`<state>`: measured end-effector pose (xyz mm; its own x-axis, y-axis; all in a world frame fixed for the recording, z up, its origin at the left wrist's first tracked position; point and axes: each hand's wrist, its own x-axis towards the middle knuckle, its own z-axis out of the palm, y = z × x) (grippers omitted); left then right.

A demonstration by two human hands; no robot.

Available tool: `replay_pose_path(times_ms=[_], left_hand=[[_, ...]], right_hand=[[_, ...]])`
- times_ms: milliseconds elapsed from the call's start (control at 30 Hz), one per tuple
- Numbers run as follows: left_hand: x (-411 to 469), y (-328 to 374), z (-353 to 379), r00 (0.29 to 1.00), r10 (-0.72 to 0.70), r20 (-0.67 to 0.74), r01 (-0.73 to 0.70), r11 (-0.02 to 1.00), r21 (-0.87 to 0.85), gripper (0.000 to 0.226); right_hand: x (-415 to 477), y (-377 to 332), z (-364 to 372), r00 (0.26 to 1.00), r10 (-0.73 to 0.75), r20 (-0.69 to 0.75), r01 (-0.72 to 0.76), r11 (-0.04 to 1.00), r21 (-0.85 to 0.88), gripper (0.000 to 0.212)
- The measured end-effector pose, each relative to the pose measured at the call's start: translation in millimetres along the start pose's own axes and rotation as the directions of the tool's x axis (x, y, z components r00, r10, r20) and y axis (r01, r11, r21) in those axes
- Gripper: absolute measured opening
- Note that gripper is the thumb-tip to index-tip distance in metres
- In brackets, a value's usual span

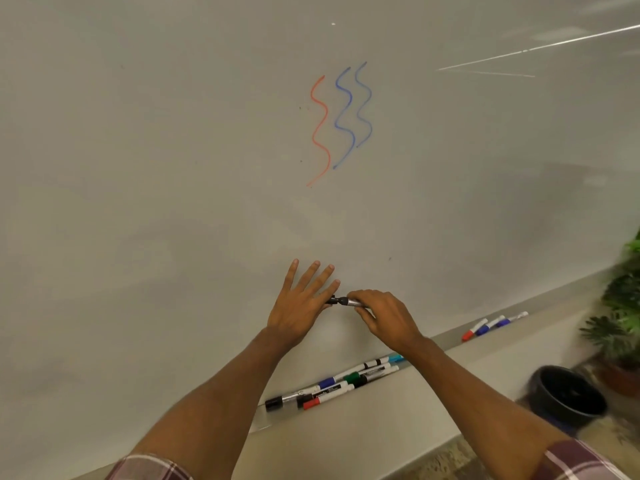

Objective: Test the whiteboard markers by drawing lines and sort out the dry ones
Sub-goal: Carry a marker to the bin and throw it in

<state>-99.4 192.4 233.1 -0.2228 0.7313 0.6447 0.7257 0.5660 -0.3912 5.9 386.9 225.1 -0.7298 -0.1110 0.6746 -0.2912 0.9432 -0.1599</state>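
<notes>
Item 1, black marker [346, 301]: held level in front of the lower whiteboard [173, 168], between my two hands. My right hand [384, 317] is curled round the barrel. My left hand [298, 306] has its fingers spread straight, and the dark cap end runs in under the forefinger. The thumb is hidden, so I cannot tell if the cap is pinched. Probably I am pulling the cap off to test it.

Item 2, test strokes: one red wavy line [320, 133] and two blue wavy lines [346, 119] side by side, all legible.

Item 3, three markers [490, 326]: one red-capped and two blue-capped, lying end to end far along the board's ledge [554, 296]. They are set well apart, likely as tested and working.

Item 4, marker pile [332, 386]: black, red, blue, green and teal caps, bunched on the ledge under my arms and within reach, presumably awaiting test.

Item 5, black bin [568, 393]: on the floor beside a plant [620, 299], probably for dry ones
</notes>
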Motion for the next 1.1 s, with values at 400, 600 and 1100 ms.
replay_pose_path(times_ms=[400, 600, 1100], left_hand=[[7.2, 98.5, 33.0, 0.966, 0.132, 0.221, -0.079, 0.969, -0.233, 0.054], [21.5, 161.2, 55.3, 0.926, 0.224, 0.304, -0.1, 0.922, -0.375, 0.046], [85.0, 336.5, 98.0, 0.859, 0.391, 0.332, -0.159, 0.819, -0.552, 0.03]], right_hand=[[-99.6, 35.3, -6.8, 0.974, 0.217, 0.067, -0.219, 0.976, 0.017, 0.028], [-152.0, 66.4, -24.3, 0.937, 0.346, 0.057, -0.348, 0.937, 0.039, 0.026], [-271.5, 172.9, -92.3, 0.747, 0.636, 0.195, -0.651, 0.759, 0.018, 0.021]])
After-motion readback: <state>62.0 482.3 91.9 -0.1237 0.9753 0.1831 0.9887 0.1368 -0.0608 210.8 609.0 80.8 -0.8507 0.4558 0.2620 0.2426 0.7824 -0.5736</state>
